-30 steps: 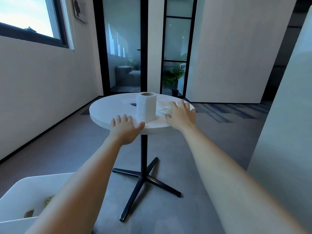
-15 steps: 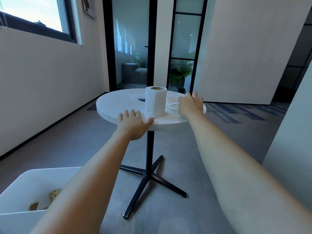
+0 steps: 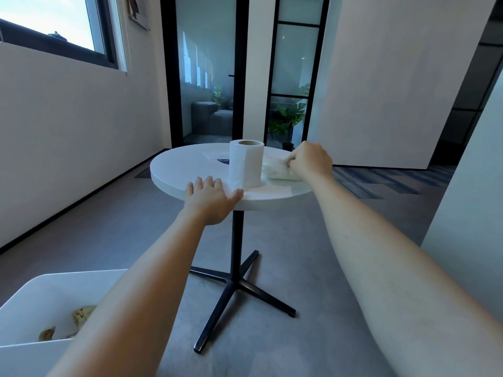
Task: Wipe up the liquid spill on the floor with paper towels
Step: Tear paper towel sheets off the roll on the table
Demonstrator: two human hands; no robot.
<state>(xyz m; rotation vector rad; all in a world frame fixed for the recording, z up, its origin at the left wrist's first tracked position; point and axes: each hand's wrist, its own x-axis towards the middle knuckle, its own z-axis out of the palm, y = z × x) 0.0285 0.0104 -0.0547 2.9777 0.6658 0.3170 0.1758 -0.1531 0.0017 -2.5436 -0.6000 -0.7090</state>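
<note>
Lower left, bin: white plastic bin (image 3: 32,303) at btm-left corner of frame, brownish crumpled wads (image 3: 81,314) lying inside.
Window: window (image 3: 54,20) at upper left, dark frame, sky showing.
L hand: L hand (image 3: 208,198) just left of ctr, palm down on near edge of table, fingers straight and slightly spread, thumb out toward the roll. Grips nothing.
Table: round white table (image 3: 185,164) at ctr frame, on a black post w/ cross foot.
Packet: flat white packet (image 3: 215,155) w/ dark blue mark, behind and left of the roll. Too small to tell more.
Roll: paper-towel roll (image 3: 246,164) upright at mid-table, cardboard core showing on top, between the two hands.
Loose sheet: loose sheet (image 3: 272,190) flat on the tabletop, from the roll's foot toward the near-right edge.
Towel wad: bunched towel wad (image 3: 275,168) on the table just right of the roll, its right end inside R hand.
R hand: R hand (image 3: 310,160) right of ctr, at the table's right edge, fingers curled tight round the towel wad, knuckles up.
Floor: grey floor (image 3: 285,240) under the table.
</note>
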